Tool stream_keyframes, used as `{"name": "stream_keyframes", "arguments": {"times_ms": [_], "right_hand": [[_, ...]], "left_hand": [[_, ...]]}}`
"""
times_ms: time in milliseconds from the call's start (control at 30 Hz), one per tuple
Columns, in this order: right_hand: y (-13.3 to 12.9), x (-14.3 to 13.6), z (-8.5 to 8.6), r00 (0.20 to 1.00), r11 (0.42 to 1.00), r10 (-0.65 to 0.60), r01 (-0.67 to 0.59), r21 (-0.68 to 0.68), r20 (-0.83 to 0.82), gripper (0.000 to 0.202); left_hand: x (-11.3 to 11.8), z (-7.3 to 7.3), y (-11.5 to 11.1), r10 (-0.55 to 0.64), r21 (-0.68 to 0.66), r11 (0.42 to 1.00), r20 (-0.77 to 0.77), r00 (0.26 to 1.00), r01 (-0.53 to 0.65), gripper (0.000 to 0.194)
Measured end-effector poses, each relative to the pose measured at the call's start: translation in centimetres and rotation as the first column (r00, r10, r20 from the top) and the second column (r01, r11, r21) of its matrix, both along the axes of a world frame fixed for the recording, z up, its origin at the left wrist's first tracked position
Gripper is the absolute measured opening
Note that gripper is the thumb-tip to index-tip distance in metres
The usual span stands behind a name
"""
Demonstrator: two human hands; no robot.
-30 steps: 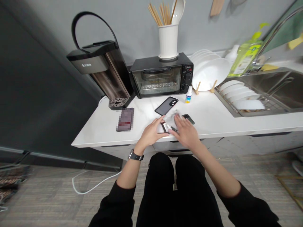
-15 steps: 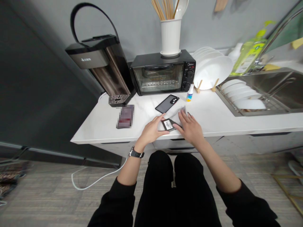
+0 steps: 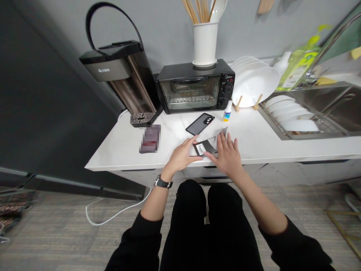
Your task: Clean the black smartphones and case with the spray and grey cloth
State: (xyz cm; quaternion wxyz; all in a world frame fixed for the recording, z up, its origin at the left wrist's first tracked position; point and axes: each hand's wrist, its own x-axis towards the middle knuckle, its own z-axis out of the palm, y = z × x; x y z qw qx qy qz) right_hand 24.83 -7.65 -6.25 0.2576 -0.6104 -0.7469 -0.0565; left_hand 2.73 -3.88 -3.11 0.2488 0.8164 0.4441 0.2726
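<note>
Left hand point(image 3: 180, 157) curled on the near-left end of a flat dark rectangular device with a white barcode label point(image 3: 203, 147), thumb and fingers pinching its edge. The device lies flat near the front edge of the white countertop point(image 3: 118, 150); long axis runs left-near to right-far, label end toward the left hand. Right hand point(image 3: 227, 156) is open, fingers spread, pressing a pale grey cloth point(image 3: 221, 132) onto the device's right end. A black phone case point(image 3: 200, 124) lies just behind, apart, with a small white dropper bottle point(image 3: 227, 111) beside the black toaster oven point(image 3: 196, 85).
</note>
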Motion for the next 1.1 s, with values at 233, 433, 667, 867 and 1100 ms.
{"name": "stream_keyframes", "arguments": {"times_ms": [233, 433, 667, 867, 1100], "right_hand": [[-0.1, -0.1, 0.2, 0.987, 0.985, 0.162, -0.162, -0.068, 0.002, 0.094], [0.0, -0.2, 0.2, 0.993, 0.992, 0.119, -0.119, -0.041, 0.011, 0.109], [0.4, -0.1, 0.0, 0.978, 0.977, 0.206, -0.208, -0.043, -0.045, 0.095], [0.3, -1.0, 0.2, 0.963, 0.962, 0.267, -0.269, -0.044, -0.034, 0.108], [2.0, 0.6, -0.1, 0.996, 0.998, 0.055, -0.057, -0.030, -0.075, 0.095]], "left_hand": [[0.0, 0.1, 0.0, -0.015, -0.002, 1.000, 0.008, 1.000, 0.015, 0.095], [0.1, 0.1, 0.1, -0.010, -0.003, 1.000, 0.005, 1.000, 0.010, 0.096], [0.0, 0.0, 0.0, -0.019, 0.002, 1.000, 0.003, 1.000, 0.019, 0.094], [0.0, 0.0, 0.1, -0.008, 0.008, 1.000, -0.021, 1.000, 0.008, 0.090], [0.1, 0.0, 0.2, -0.013, 0.009, 1.000, -0.034, 0.999, 0.013, 0.095]]}}
